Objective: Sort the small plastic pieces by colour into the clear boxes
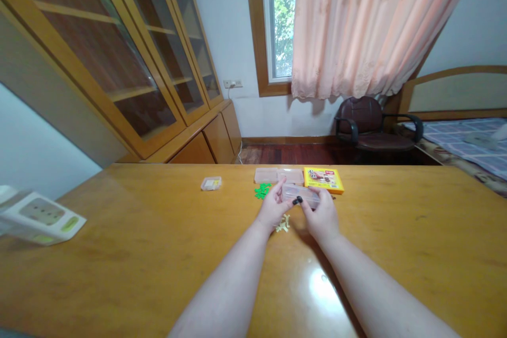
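Note:
Between my two hands is a clear plastic box (300, 194), held above the table. My left hand (274, 205) grips its left end, with the thumb along the near side. Around its right end my right hand (321, 214) is closed, and the two dark-nailed thumbs nearly meet at the front edge. A pile of small green pieces (262, 190) lies just beyond my left hand. Small pale yellow pieces (283, 223) are scattered on the table below the box. Whether the box holds anything I cannot tell.
Clear plastic trays (266, 175) lie at the table's far edge, beside a yellow printed box (324, 180). A small clear case (211, 184) sits farther left. A white and green carton (43, 216) stands at the left of the wooden table (138, 253). A chair (364, 124) is beyond.

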`<state>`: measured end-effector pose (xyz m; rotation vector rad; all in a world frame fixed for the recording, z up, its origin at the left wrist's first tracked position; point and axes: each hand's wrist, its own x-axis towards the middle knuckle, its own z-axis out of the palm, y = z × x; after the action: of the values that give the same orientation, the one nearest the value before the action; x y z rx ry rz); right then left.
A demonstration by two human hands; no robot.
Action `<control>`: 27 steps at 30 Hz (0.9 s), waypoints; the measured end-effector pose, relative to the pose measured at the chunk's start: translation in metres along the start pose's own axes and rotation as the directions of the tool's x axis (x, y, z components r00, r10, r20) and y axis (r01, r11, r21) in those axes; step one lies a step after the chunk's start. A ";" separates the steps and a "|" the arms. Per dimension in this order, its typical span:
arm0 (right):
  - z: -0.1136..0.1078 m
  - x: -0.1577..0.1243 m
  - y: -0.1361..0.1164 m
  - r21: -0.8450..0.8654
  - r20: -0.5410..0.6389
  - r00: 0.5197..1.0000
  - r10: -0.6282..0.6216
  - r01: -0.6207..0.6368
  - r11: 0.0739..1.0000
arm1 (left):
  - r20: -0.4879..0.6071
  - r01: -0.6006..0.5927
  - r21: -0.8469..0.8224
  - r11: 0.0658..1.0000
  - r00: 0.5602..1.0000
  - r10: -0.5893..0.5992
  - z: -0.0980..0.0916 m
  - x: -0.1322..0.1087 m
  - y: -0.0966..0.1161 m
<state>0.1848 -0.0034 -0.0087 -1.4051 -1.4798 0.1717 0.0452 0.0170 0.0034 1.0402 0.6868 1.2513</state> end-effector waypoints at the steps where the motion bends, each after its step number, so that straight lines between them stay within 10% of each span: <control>1: 0.000 0.000 0.000 0.008 -0.001 1.000 -0.010 0.010 1.000 | 0.002 -0.004 -0.003 1.000 1.000 0.004 0.000 0.000 0.000; 27: 0.001 0.003 0.000 -0.005 0.146 0.987 -0.063 0.064 0.998 | -0.050 -0.024 -0.125 0.992 0.999 0.018 -0.005 0.008 -0.010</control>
<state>0.1847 -0.0008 -0.0078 -1.3754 -1.6449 0.2315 0.0467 0.0258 -0.0065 0.9178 0.6269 1.3250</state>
